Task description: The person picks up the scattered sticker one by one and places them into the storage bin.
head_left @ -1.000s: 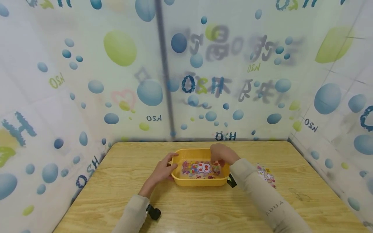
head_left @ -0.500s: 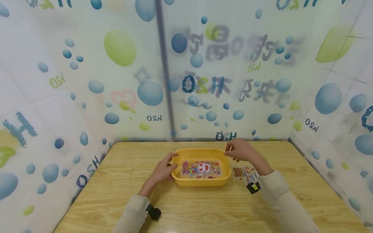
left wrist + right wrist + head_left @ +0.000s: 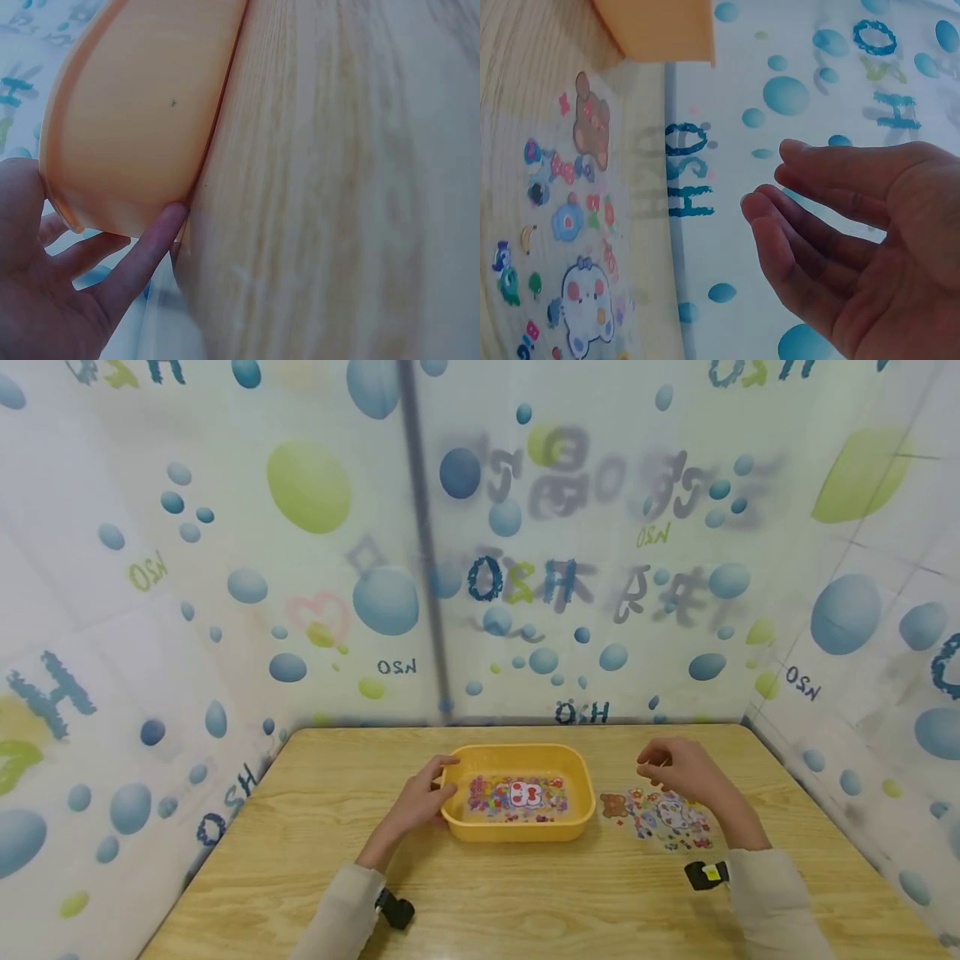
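Note:
A yellow plastic basin [image 3: 517, 832] stands on the table, its inner bottom covered with colourful stickers [image 3: 517, 795], a white rabbit-like figure with a red bow among them. My left hand [image 3: 417, 795] grips the basin's left end; in the left wrist view one finger touches low on its outer wall, near the tabletop. Right of the basin lies a clear sticker sheet [image 3: 670, 817] with a brown bear, a white rabbit-like figure and small pictures. Above that sheet hovers my right hand [image 3: 686, 770], fingers loosely bent. The right wrist view shows nothing between its thumb and fingertips.
The wooden table [image 3: 480, 897] reaches back to a patterned curtain [image 3: 600, 543] with blue and green drops, which also closes off both sides. A dark wrist camera [image 3: 395, 908] sits under the left sleeve, another camera [image 3: 706, 875] under the right.
My right hand has come out of the basin and moved right, over its right rim, to above the sticker sheet, uncovering most of that sheet. The left hand and the basin stay in place.

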A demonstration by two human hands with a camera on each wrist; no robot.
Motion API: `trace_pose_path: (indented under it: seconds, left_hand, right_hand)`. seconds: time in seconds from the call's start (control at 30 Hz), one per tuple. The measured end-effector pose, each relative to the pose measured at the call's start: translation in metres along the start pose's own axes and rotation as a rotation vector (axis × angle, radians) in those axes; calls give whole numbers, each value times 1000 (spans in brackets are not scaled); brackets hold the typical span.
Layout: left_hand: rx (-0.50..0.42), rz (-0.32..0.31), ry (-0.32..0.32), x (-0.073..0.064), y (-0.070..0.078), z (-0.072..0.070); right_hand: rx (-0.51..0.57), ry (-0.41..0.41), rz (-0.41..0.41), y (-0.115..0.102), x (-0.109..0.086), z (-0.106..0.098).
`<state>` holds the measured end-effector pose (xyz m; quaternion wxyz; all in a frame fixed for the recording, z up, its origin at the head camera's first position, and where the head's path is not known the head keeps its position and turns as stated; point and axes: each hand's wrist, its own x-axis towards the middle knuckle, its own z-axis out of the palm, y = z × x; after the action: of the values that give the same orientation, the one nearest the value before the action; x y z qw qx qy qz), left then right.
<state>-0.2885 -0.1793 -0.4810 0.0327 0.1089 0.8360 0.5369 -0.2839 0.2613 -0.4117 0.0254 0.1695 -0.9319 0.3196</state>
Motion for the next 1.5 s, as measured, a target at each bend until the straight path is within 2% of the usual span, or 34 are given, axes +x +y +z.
trace_pose_path:
  seconds: [0.3, 0.53, 0.73, 0.97, 1.13, 1.37, 1.5]
  left_hand:
    - [-1, 3, 5, -1, 3, 4]
    - [-2, -14, 10, -3, 9, 5]
    - [11, 2, 3, -2, 2, 4]
    - [27, 2, -4, -1, -3, 1]
    - [37, -3, -3, -1, -2, 1]
    - [25, 6, -7, -1, -2, 1]
    - [24, 9, -5, -1, -2, 1]
  right_hand:
    - [-6, 1, 62, 24, -13, -6]
    - [-61, -69, 153, 49, -16, -7]
    - [-152, -91, 232, 72, -19, -7]
    - [-158, -112, 330, 80, -20, -5]
    - [-159, -128, 340, 84, -21, -3]
    - [-192, -122, 299, 91, -20, -2]
    - [-194, -115, 302, 91, -21, -3]
